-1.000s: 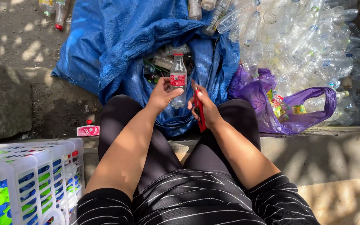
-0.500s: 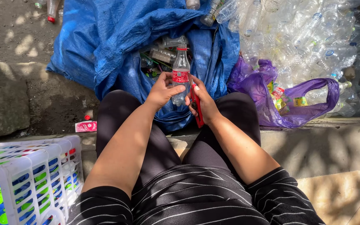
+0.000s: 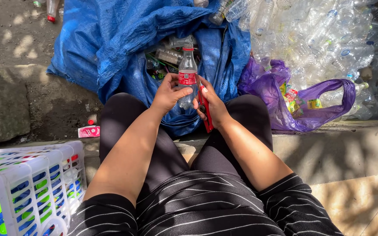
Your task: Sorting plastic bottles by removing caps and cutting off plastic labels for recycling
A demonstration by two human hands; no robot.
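You are holding one plastic bottle [image 3: 187,78] with a red label in one hand, and one red cutter [image 3: 204,107] in the other. You are sitting over one blue sack [image 3: 110,39], with one purple bag [image 3: 281,109] lying beside it and one white basket [image 3: 27,179] of caps standing near your knee. Clear bottles are piling up beyond the purple bag, too many to count.

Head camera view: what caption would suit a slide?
Left hand holds clear red-labelled plastic bottle; right hand grips red cutter.

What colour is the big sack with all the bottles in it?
Blue: the sack shows in the head view.
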